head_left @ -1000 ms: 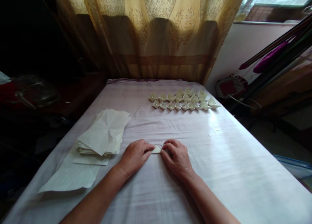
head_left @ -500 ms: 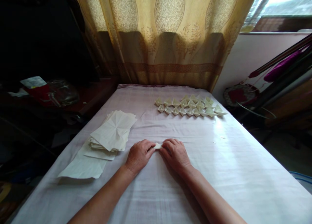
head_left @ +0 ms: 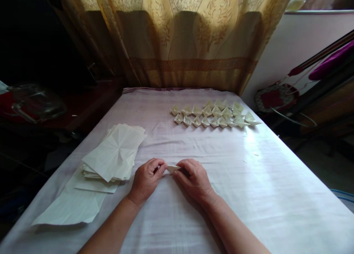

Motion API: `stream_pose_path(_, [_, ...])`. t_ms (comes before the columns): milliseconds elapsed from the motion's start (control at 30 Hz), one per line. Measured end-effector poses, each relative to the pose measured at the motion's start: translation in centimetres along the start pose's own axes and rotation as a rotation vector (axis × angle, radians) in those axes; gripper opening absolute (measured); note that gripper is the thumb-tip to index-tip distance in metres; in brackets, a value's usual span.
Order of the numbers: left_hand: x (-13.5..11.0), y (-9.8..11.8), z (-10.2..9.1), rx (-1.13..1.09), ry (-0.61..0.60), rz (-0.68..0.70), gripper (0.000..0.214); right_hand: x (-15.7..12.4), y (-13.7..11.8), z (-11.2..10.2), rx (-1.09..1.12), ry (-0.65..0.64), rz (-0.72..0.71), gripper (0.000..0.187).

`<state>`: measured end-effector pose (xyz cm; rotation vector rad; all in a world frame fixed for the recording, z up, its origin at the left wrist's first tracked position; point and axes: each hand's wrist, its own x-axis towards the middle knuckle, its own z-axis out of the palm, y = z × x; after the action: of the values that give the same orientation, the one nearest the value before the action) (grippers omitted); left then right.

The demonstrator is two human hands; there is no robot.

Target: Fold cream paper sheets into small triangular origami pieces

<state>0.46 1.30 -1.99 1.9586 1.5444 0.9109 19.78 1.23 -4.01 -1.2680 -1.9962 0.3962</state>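
Observation:
A small folded piece of paper (head_left: 173, 168) is pinched between my two hands, low over the white cloth (head_left: 171, 224). My left hand (head_left: 147, 178) grips its left corner between thumb and fingertips. At the opposite end, my right hand (head_left: 194, 179) closes on the paper with thumb and index finger, hiding part of it. Left of my hands lies a stack of creased paper sheets (head_left: 117, 150), with longer loose sheets (head_left: 72, 206) under it. Several folded paper boats (head_left: 206, 121) stand in rows toward the far right of the table.
Tiny paper scraps (head_left: 256, 154) lie on the cloth at right. A patterned curtain (head_left: 182, 66) hangs behind the table's far edge. On a dark surface at left sits a clear plastic container (head_left: 35, 101). A round bag (head_left: 276, 98) hangs beyond the right edge.
Both hands have turned the folded paper a little, and more of its left side shows between my fingertips. The view has tipped downward. Stack and boats rest as before.

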Motion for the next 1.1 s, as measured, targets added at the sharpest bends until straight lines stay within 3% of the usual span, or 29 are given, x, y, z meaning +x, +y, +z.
stream_pose_path(267, [-0.5, 0.1, 0.0, -0.121, -0.119, -0.012, 0.013, 0.1, -0.8, -0.9, 0.2, -0.035, 0.091, 0.008])
stream_pose_path(467, [-0.6, 0.2, -0.2, -0.083, -0.174, -0.027, 0.008, 0.1, -1.2, -1.1, 0.222, -0.073, 0.104, 0.008])
stream_pose_path(800, [-0.7, 0.4, -0.3, -0.015, -0.185, 0.024, 0.008, 0.1, -1.7, -0.8, 0.294, -0.031, 0.019, 0.012])
stream_pose_path(1100, [-0.5, 0.1, -0.3, -0.134, -0.197, 0.006, 0.013, -0.1, -1.7, -0.5, 0.282, 0.015, 0.062, 0.009])
